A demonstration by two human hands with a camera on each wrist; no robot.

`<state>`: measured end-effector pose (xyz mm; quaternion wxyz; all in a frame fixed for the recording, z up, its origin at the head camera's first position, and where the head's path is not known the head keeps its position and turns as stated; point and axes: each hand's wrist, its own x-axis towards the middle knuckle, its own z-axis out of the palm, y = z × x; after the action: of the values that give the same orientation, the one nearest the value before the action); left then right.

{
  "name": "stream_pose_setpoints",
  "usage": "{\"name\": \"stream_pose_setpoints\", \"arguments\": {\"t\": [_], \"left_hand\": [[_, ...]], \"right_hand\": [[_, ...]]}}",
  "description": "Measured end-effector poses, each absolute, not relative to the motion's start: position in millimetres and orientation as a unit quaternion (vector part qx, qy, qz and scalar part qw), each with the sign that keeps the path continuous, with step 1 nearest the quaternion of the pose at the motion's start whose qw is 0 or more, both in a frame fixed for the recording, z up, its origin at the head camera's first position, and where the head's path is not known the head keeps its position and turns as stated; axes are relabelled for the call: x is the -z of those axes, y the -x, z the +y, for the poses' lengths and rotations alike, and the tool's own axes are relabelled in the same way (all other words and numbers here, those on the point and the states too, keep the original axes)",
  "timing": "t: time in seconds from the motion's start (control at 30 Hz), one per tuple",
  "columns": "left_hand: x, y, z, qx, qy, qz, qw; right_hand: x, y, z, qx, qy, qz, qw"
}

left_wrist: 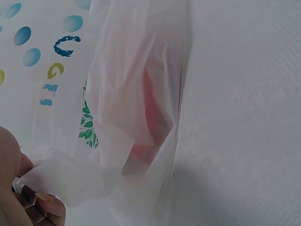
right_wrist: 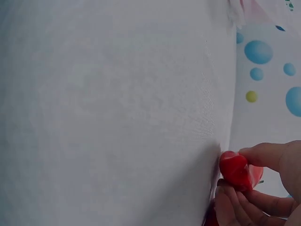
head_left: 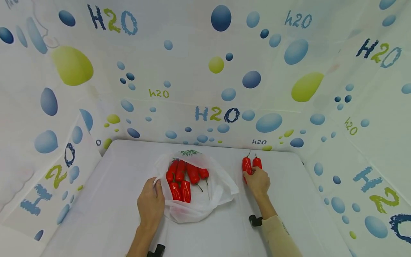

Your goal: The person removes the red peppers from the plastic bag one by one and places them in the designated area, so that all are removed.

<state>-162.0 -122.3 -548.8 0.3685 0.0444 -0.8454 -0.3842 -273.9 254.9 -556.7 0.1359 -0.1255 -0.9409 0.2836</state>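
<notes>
Right hand (head_left: 258, 181): thumb on one side, fingers on the other, pinching a glossy red, elongated pepper with a thin curved stem (head_left: 246, 165). Stem points to the far edge of the white surface (head_left: 112, 200); whether the pepper is lifted at all, cannot tell. Just beside it, on the side toward the right edge, a second glossy red pepper with a short dark stem (head_left: 257, 162), partly hidden by the hand. Pair sits near the far edge, closer to the far right corner than the far left.

Left hand (head_left: 151, 201): thumb and fingers pinch the rim of a thin, translucent white plastic bag with a green leaf print (head_left: 189, 214). Bag lies around the middle of the surface, toward the far edge, mouth open. Inside, at least six red peppers (head_left: 180, 171), some stems pointing toward the near edge. Left-wrist view: red showing dimly through the plastic.

Farther out: black device (head_left: 255, 220) at the right wrist, beige sleeve (head_left: 279, 235) behind it; another black device (head_left: 156, 251) by the left wrist. Beyond the far edge, white sheeting printed with blue and green drops (head_left: 179, 64) and "H2O" lettering.
</notes>
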Motion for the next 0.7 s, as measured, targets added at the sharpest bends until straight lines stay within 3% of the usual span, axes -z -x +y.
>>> {"name": "stream_pose_setpoints", "arguments": {"t": [0.7], "left_hand": [[547.6,160.6,-121.6,0.385,-0.041,-0.846,0.367]], "right_hand": [[555.4,276.5,262.6,-0.266,0.153,-0.938,0.159]]}}
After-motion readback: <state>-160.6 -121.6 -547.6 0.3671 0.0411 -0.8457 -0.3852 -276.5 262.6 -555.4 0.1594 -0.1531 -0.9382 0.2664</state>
